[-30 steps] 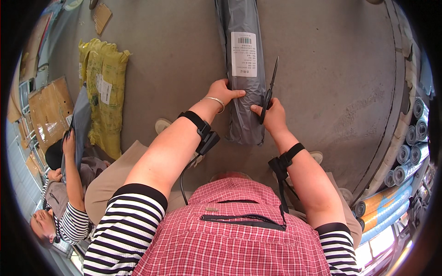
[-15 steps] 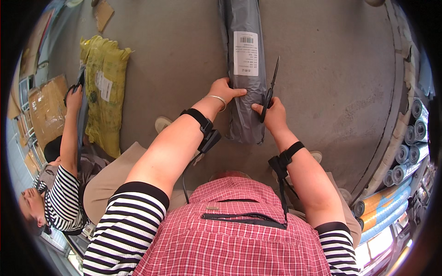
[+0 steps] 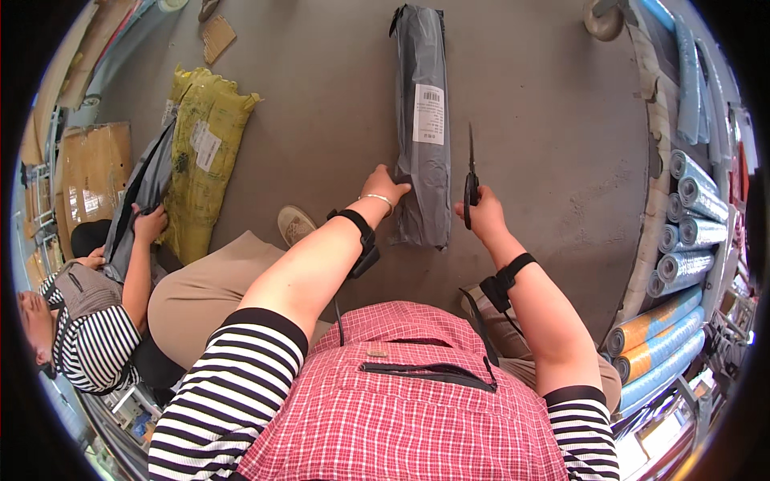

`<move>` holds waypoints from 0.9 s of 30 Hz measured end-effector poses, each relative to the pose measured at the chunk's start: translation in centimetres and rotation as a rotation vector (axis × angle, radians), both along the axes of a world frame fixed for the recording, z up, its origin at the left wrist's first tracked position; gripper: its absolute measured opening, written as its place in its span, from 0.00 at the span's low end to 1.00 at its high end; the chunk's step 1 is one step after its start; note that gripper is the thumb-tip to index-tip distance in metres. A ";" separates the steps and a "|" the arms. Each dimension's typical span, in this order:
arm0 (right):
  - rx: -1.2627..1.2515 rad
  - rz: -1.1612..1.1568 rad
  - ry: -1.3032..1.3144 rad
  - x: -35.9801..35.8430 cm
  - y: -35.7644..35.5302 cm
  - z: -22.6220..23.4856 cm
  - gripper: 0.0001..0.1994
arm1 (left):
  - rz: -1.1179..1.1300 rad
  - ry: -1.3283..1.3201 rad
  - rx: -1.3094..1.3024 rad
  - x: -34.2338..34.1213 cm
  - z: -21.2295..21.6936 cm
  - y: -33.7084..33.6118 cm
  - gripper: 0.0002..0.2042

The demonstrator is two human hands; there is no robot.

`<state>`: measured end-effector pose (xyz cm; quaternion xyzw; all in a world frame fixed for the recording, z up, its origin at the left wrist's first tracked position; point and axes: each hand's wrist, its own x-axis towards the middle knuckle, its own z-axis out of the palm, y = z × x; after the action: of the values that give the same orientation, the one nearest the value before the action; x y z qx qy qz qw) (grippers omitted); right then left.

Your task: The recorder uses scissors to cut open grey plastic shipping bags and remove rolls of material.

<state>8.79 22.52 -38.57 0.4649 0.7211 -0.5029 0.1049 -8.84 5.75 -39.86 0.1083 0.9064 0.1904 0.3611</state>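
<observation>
A long parcel in grey plastic (image 3: 425, 176) lies lengthwise on the floor in front of me, with a white label (image 3: 428, 115) on its upper side. My left hand (image 3: 385, 190) is closed at its left edge, thumb against the plastic and fingertips hidden. Just right of the parcel, my right hand (image 3: 484, 215) grips black scissors (image 3: 471, 180) by the handles. Their blades point away from me and look closed, apart from the plastic.
To the left, a seated co-worker (image 3: 100, 329) holds grey plastic sheeting (image 3: 144, 200) beside a yellow wrapped parcel (image 3: 210, 152). Cardboard (image 3: 95, 172) stands behind. Rolled sheets (image 3: 682, 232) are stacked along the right side. A caster wheel (image 3: 603, 19) is at the far right.
My left thumb has drawn back from the parcel's top to its left edge. My right hand and scissors have come away from its right edge. The co-worker's raised hand has lowered onto grey sheeting.
</observation>
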 end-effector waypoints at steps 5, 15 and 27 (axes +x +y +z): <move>-0.287 -0.058 0.073 2.8 -1.6 4.3 0.26 | -0.107 -0.178 0.111 2.5 0.7 -1.4 0.21; -0.642 -0.038 0.013 7.6 -5.1 5.2 0.33 | -0.313 -0.114 0.038 4.9 -1.4 0.5 0.15; -1.009 -0.044 -0.055 8.5 -5.5 6.1 0.30 | 0.031 -0.544 0.294 4.0 1.6 -1.1 0.08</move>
<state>17.28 17.06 -32.46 0.3843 0.3751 -0.7784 0.3250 -4.82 4.70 -38.23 0.0907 0.7409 0.3469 0.5679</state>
